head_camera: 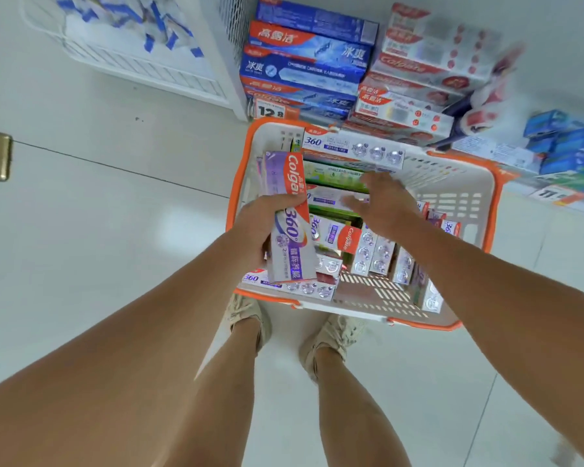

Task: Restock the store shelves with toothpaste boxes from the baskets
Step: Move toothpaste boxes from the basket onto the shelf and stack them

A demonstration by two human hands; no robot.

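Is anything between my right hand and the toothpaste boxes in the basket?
Nothing visible. The right hand hovers open directly over the boxes in the basket, with no object between them.

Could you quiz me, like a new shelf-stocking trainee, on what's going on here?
1. True or false: the left hand holds a purple-and-white cardboard toothpaste box.
2. The right hand is: A) gripping a box, B) open above the boxes, C) on the shelf.
3. What colour is the rim of the beige plastic shopping basket?

Key: 1 true. 2 B. 3 orange.
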